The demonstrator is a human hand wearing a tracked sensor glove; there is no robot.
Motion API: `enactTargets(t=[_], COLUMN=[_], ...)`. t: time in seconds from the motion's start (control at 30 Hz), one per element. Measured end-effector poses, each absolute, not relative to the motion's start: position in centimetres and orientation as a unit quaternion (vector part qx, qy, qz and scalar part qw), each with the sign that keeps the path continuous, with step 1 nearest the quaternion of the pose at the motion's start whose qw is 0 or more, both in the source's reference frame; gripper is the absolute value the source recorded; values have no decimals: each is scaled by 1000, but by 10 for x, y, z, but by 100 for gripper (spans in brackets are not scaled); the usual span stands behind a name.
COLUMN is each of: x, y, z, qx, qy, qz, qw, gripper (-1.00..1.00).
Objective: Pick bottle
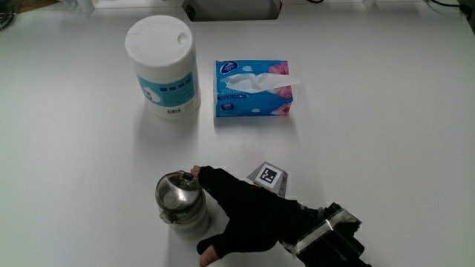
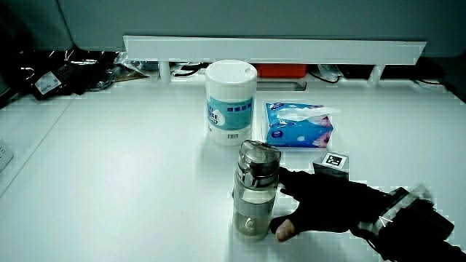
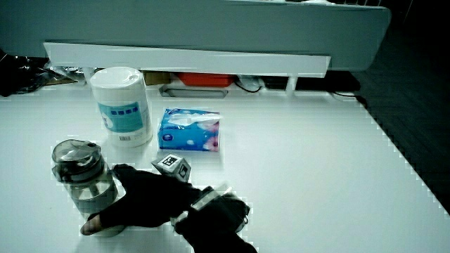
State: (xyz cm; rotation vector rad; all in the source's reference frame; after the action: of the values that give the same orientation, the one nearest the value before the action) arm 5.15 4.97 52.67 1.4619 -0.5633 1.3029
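Fingers of the black-gloved hand (image 1: pixel 245 215) are spreading around the clear plastic bottle with a grey metal-look lid (image 1: pixel 180 204), thumb on the side nearer the person and forefinger reaching along the side farther from the person, the tips lying at the bottle's wall; whether they are actually pressing it, the views are not settling. The bottle is standing upright on the white table (image 1: pixel 74 170), nearer to the person than the other two things, and in both side views (image 2: pixel 255 191) (image 3: pixel 82 177) its base is resting on the tabletop. The hand (image 2: pixel 320 204) is lying low beside the bottle, its forearm running back toward the person's edge of the table, and the small patterned cube (image 1: pixel 270 178) is sitting on its back, tilting a little. Farther from the person, the white cylindrical wipes canister with a blue label (image 1: pixel 163 68) is standing upright, and just beside it, not touching, the blue tissue box with a white tissue poking out of its top (image 1: pixel 253 89) is lying flat. Both are well apart from the bottle and the hand (image 3: pixel 151 204). In both side views the low white partition (image 2: pixel 277 49) is running along the table where it ends farthest from the person.
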Motion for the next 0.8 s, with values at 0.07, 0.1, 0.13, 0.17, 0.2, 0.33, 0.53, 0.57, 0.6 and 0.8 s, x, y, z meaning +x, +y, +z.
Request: enactTargets(t=[0.07, 0.1, 0.13, 0.17, 0.2, 0.33, 0.53, 0.57, 0.6, 0.8], x=[48, 47, 45, 44, 43, 40, 43, 43, 43, 45], y=[50, 50, 51, 51, 52, 53, 52, 52, 52, 54], z=[530, 532, 534, 536, 537, 539, 547, 545, 546, 551], qx=[608, 608, 601, 601, 597, 591, 582, 582, 581, 583], qy=[-236, -236, -235, -230, -231, -230, -219, -214, -212, -201], qz=[546, 547, 555, 554, 556, 571, 597, 600, 604, 629], qw=[526, 525, 525, 529, 531, 521, 507, 506, 503, 474], gripper=[0, 0, 0, 0, 0, 0, 0, 0, 0, 32])
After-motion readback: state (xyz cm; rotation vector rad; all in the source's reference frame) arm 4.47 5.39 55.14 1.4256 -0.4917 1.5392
